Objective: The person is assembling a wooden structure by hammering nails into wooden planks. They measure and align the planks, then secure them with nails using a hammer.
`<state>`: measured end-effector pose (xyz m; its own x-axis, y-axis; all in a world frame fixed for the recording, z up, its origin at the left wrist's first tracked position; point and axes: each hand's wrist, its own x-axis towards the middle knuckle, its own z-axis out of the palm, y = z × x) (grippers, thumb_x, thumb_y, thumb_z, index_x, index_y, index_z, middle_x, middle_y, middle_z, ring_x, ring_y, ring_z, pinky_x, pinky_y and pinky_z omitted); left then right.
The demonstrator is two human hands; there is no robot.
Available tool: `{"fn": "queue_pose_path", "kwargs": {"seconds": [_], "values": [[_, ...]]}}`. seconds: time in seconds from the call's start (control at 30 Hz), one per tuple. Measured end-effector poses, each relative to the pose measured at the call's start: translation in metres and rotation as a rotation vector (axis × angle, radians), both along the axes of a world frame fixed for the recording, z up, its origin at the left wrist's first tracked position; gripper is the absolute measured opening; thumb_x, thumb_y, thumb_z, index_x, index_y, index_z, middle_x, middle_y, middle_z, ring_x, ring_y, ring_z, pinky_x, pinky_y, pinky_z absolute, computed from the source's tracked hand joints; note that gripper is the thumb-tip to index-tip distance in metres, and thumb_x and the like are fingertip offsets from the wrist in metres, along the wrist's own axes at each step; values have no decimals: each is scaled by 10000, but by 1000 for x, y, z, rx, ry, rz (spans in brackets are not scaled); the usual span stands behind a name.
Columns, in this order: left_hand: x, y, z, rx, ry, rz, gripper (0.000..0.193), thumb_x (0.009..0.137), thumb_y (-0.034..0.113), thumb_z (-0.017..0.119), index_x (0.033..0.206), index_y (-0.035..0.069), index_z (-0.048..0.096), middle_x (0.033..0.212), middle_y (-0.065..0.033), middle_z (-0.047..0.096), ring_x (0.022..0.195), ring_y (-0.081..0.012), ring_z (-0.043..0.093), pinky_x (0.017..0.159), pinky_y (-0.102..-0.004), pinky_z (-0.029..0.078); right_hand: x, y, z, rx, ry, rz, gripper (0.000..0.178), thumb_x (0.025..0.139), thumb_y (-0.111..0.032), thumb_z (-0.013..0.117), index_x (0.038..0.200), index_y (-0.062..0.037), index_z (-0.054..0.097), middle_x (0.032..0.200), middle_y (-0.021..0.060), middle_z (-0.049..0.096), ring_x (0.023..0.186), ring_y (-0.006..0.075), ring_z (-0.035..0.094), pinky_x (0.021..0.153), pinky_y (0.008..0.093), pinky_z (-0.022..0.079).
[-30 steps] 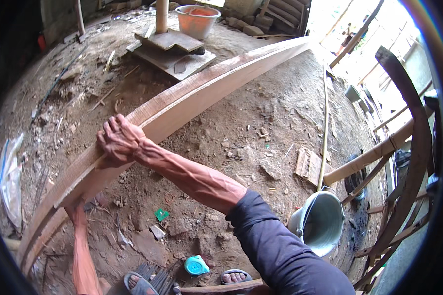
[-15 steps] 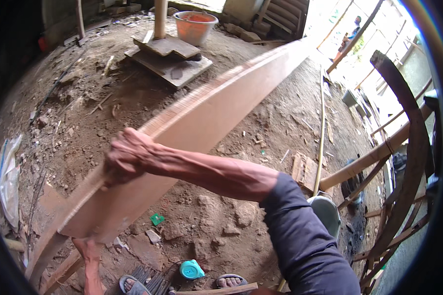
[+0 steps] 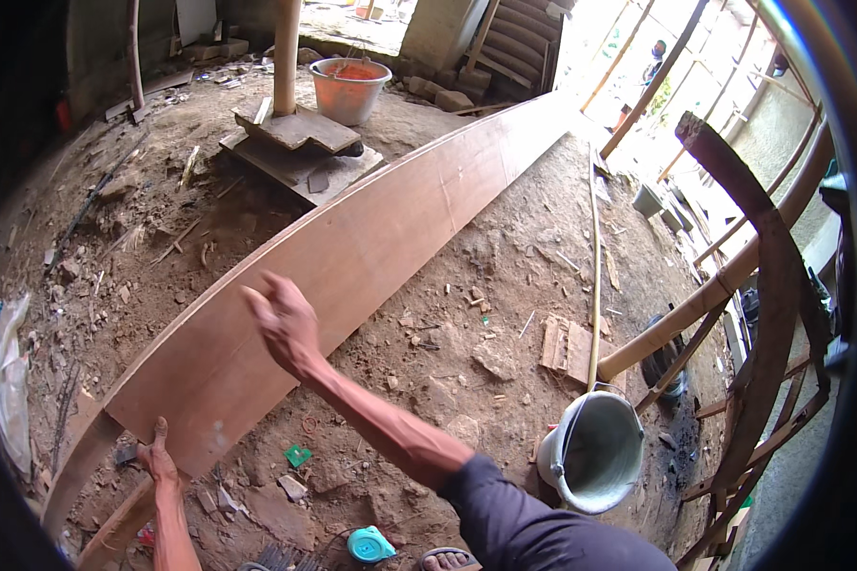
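A long reddish-brown wooden board (image 3: 381, 228) runs from the lower left toward the bright opening at the upper right, its broad face up and tilted toward me. My left hand (image 3: 160, 461) grips the near edge close to the board's left end, the thumb on the face and the fingers hidden underneath. Over the middle of the near half is my right hand (image 3: 286, 322), fingers apart and holding nothing; I cannot tell if it touches the face. Under the near end are a curved timber (image 3: 84, 473) and a second wooden piece (image 3: 122, 525).
A grey bucket (image 3: 595, 455) lies tipped at the right beside a bamboo pole (image 3: 671, 328). On the dirt are a turquoise tape measure (image 3: 369, 544) and a green scrap (image 3: 297, 455). An orange-stained bucket (image 3: 350, 90) stands at the back near a post (image 3: 286, 62). Curved timbers (image 3: 776, 285) lean right.
My right hand has let go of the board's far edge and come toward me, opening. The board has tipped over so its broad face shows more. My left thumb now shows on the face.
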<state>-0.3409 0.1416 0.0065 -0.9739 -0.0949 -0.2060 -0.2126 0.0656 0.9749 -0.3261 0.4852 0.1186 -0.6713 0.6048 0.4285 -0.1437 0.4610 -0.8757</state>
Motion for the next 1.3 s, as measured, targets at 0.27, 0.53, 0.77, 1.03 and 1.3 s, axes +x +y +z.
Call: {"fn": "queue_pose_path", "kwargs": {"seconds": [0.27, 0.53, 0.77, 1.03, 1.3], "values": [[-1, 8, 18, 140, -45, 49, 765, 777, 382, 818, 1326, -36, 489, 1320, -139, 528, 1141, -278, 535, 975, -436, 458, 67, -56, -112, -1233, -460, -21, 580, 842, -656, 649, 677, -121, 495, 636, 2, 523, 553, 127, 510, 469, 285, 388], [65, 0, 73, 80, -89, 113, 696, 748, 290, 852, 1249, -61, 522, 1248, -152, 565, 1090, -277, 559, 945, -430, 474, 133, -46, -104, -1394, -562, 15, 842, 856, -818, 387, 905, -3, 591, 843, 180, 646, 733, 291, 680, 643, 403, 589], [92, 11, 81, 70, -67, 132, 684, 762, 264, 842, 1273, -65, 527, 1247, -171, 575, 1086, -297, 574, 950, -450, 487, 122, 1, -88, -1807, 296, -87, 1109, 827, -841, 398, 1482, 44, 268, 1467, 230, 405, 1371, 370, 370, 1116, 527, 338], [63, 6, 64, 156, -249, 103, 577, 807, 254, 781, 1233, -74, 571, 1178, -156, 620, 1000, -275, 610, 863, -421, 515, 124, 1, -61, -1678, 392, -129, 871, 908, -724, 436, 1483, -78, 329, 1500, 153, 395, 1351, 343, 394, 1084, 546, 369], [85, 16, 43, 194, -421, -106, 529, 925, 244, 663, 1339, -55, 521, 1265, -143, 609, 1110, -276, 612, 949, -408, 504, 178, -1, -64, -1529, -213, -350, 713, 928, -509, 614, 1452, -81, 391, 1454, 147, 456, 1318, 346, 425, 1063, 576, 345]]}}
